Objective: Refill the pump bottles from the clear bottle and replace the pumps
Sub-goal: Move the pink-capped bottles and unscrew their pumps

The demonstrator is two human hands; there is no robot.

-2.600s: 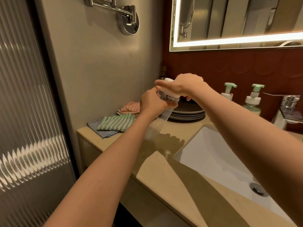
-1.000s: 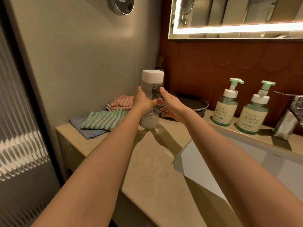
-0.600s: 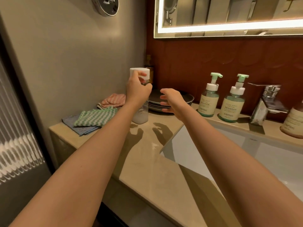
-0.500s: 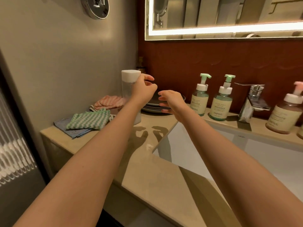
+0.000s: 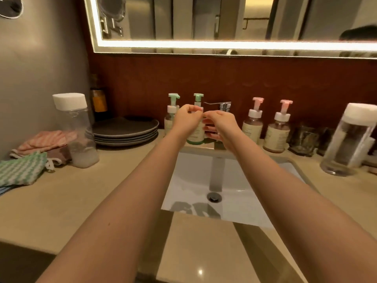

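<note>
Unscrewing: my left hand curls round the collar of the green pump bottle; twist there.
Steadying: my right hand, half open beside it, grips first.

The tabletop is recorded as smooth, beige, stone-like material with a polished sheen. The sink set in it is recorded as glossy white ceramic with a bright metal drain, and the faucet as mirror-finished chrome. The clear bottle at the left is found to be transparent plastic under a matt white cap, and the pump bottles are noted as translucent plastic with matt pastel heads. The plates are logged as dark grey with a dull satin finish, the cloths as coarse woven textile, and the wall panel as matt, reddish-brown and wood-like.
</note>
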